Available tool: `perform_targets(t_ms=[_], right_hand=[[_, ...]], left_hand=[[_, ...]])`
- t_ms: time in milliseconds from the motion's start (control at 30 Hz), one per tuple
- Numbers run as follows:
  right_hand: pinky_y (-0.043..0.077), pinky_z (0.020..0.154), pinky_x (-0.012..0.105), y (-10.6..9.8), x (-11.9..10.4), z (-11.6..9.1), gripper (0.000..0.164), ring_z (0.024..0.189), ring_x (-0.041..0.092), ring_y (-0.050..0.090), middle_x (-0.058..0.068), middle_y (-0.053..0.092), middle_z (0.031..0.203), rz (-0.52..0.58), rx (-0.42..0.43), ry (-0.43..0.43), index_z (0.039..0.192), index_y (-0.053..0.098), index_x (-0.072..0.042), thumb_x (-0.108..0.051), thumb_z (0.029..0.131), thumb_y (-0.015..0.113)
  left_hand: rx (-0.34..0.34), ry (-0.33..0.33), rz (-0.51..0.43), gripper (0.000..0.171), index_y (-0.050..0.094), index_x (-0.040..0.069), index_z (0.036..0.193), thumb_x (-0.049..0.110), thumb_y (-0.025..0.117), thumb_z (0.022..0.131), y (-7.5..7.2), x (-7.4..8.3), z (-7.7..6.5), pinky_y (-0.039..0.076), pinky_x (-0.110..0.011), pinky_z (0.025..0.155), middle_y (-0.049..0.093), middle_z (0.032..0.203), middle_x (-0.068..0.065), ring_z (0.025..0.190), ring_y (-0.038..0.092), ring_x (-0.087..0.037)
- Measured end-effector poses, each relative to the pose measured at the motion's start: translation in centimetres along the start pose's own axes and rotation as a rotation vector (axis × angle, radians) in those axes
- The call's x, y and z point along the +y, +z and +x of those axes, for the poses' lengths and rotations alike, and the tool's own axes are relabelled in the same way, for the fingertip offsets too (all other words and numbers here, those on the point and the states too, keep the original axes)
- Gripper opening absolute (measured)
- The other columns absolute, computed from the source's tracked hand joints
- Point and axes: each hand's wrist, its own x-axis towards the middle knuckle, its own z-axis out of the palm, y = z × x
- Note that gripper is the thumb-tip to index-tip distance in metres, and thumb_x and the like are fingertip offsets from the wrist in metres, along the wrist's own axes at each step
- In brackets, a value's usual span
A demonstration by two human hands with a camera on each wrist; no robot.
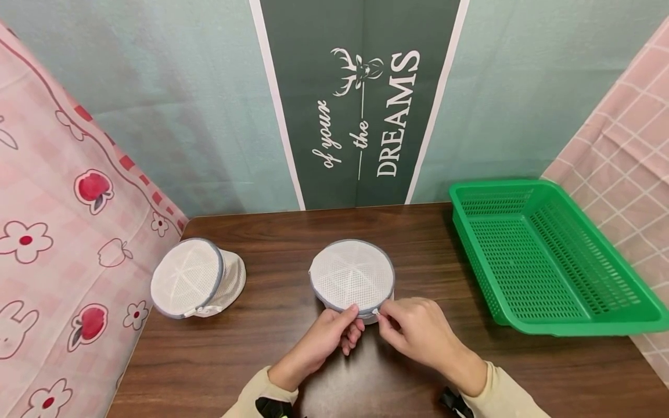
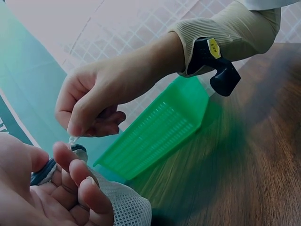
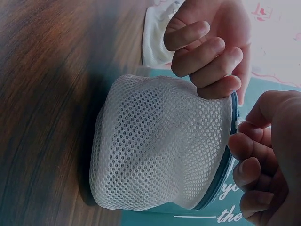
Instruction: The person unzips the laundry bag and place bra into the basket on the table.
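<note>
A round white mesh laundry bag (image 1: 352, 273) with a blue-grey zipper rim stands on the table in front of me. My left hand (image 1: 334, 334) pinches its near rim, thumb on top and fingers below. Just to the right, my right hand (image 1: 418, 331) pinches the small white zipper pull (image 1: 375, 312) between thumb and fingers. The right wrist view shows the bag's mesh side wall (image 3: 146, 146) and both hands at the rim. In the left wrist view the pull hangs from the right hand's fingertips, beside the left hand's curled fingers.
A second white mesh bag (image 1: 188, 278), tilted, rests at the left of the brown wooden table (image 1: 272, 249). At the right stands a green perforated plastic basket (image 1: 533, 267). Patterned cloths hang along the back and both sides.
</note>
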Motion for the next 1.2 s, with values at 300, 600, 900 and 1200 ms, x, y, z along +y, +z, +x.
perform_targets(t_ms=[300,600,900,1200], right_hand=[[0.029,0.047,0.019,0.01,0.21,-0.01,0.020,0.053,-0.002,0.031,-0.019,0.033,0.060,-0.020,0.004,-0.019,0.071,0.052,-0.025,-0.016,0.078,0.069],[0.029,0.048,0.020,-0.10,0.36,-0.01,0.023,0.052,-0.002,0.030,-0.019,0.031,0.059,-0.045,-0.007,-0.019,0.068,0.048,-0.025,-0.017,0.077,0.068],[0.029,0.049,0.021,0.03,0.53,-0.04,0.026,0.053,-0.002,0.029,-0.020,0.030,0.060,-0.045,-0.001,-0.032,0.068,0.046,-0.026,-0.017,0.077,0.069],[0.030,0.049,0.021,0.00,0.46,-0.04,0.022,0.052,-0.001,0.030,-0.019,0.031,0.058,-0.064,-0.013,-0.029,0.067,0.046,-0.025,-0.018,0.078,0.065]], left_hand=[[-0.004,0.004,-0.001,0.042,0.056,-0.015,0.088,0.021,0.047,0.108,0.05,0.04,-0.01,0.042,-0.018,0.050,0.052,0.063,0.005,0.056,0.047,-0.006],[-0.010,0.001,-0.003,0.037,0.059,-0.010,0.085,0.019,0.049,0.107,-0.03,-0.01,0.01,0.042,-0.017,0.050,0.052,0.062,0.006,0.056,0.046,-0.005],[-0.013,0.006,0.004,0.040,0.055,-0.016,0.086,0.018,0.050,0.106,-0.15,0.00,-0.06,0.042,-0.017,0.051,0.051,0.061,0.006,0.056,0.046,-0.006],[-0.014,0.003,-0.008,0.031,0.059,0.003,0.079,0.018,0.051,0.105,-0.27,0.07,-0.08,0.042,-0.017,0.051,0.050,0.061,0.006,0.057,0.045,-0.006]])
